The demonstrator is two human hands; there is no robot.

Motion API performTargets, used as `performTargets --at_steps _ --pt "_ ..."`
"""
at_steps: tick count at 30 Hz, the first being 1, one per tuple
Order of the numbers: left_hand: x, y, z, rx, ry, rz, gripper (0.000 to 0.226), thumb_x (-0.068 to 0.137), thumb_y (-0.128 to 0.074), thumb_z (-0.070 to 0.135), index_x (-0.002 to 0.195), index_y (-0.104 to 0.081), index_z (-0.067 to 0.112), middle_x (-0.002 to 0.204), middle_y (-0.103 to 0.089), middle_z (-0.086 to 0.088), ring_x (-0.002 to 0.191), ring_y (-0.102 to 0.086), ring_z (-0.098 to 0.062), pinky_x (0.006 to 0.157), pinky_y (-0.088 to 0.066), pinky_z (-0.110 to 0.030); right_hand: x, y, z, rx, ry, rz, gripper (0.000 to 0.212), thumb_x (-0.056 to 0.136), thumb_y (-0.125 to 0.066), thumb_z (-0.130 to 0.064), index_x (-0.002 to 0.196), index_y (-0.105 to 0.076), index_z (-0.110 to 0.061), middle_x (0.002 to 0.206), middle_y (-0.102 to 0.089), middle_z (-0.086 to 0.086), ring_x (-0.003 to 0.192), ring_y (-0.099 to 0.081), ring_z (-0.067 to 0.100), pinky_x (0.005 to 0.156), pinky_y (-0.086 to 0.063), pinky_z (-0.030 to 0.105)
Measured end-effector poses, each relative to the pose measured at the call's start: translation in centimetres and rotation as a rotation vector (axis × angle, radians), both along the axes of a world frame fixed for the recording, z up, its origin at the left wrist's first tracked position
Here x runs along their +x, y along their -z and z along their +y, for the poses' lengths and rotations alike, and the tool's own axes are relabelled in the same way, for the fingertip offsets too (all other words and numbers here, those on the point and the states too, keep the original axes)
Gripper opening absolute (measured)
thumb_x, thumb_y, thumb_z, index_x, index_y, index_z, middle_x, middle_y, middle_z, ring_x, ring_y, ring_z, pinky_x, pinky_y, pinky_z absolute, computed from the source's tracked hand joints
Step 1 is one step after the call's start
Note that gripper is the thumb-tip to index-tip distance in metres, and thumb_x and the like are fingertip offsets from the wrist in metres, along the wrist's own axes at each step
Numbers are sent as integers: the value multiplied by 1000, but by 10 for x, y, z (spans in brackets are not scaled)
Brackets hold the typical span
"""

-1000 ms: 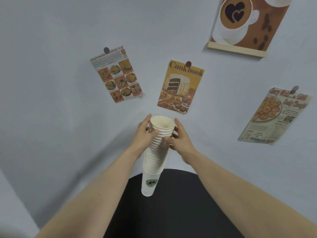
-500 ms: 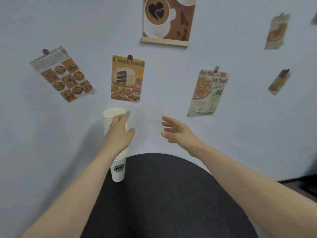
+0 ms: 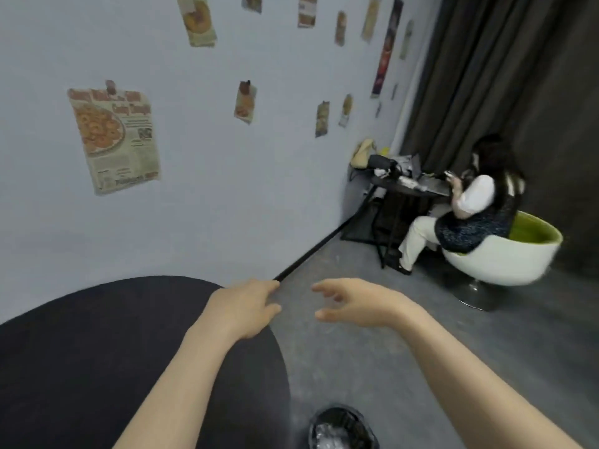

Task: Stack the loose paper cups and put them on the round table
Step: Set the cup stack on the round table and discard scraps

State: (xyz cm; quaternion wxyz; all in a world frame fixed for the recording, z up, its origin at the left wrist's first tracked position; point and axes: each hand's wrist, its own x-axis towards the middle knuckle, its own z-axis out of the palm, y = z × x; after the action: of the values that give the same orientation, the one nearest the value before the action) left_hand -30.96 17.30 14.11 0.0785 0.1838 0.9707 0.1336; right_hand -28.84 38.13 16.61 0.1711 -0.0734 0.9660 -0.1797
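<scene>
Cups gone from view; both hands (image 3: pixel 241 311) (image 3: pixel 359 304) empty (poster (image 3: pixel 115 139) text unreadable).

The round table (image 3: pixel 81 367) is coloured black. The wall (image 3: pixel 227 205) is painted pale blue-grey. A poster (image 3: pixel 115 139) in cream and orange is pinned on it, with brown rings pictured. The floor (image 3: pixel 389 319) is grey. The curtain (image 3: pixel 486 76) is dark grey. The chair (image 3: pixel 505 257) is white outside and green inside. White trousers and a dark speckled top are worn by the seated person (image 3: pixel 470 215).
</scene>
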Motion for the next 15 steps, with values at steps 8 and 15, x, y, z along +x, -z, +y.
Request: performTargets --at_steps 8,15 --pt "117 5 244 -23 420 -6 51 101 -33 47 150 -21 39 148 -38 4 133 -42 -21 99 -39 -35 218 2 215 126 537 -27 59 87 -54 -59 141 -35 -44 142 -46 -12 128 -46 11 95 -35 29" --pt "226 8 417 -15 780 -65 51 101 -33 48 150 -21 40 147 -39 7 133 -41 -17 102 -37 -32 394 1 335 77 980 -4 57 87 -52 -62 139 -36 -45 140 -49 -14 125 -49 8 98 -38 29"
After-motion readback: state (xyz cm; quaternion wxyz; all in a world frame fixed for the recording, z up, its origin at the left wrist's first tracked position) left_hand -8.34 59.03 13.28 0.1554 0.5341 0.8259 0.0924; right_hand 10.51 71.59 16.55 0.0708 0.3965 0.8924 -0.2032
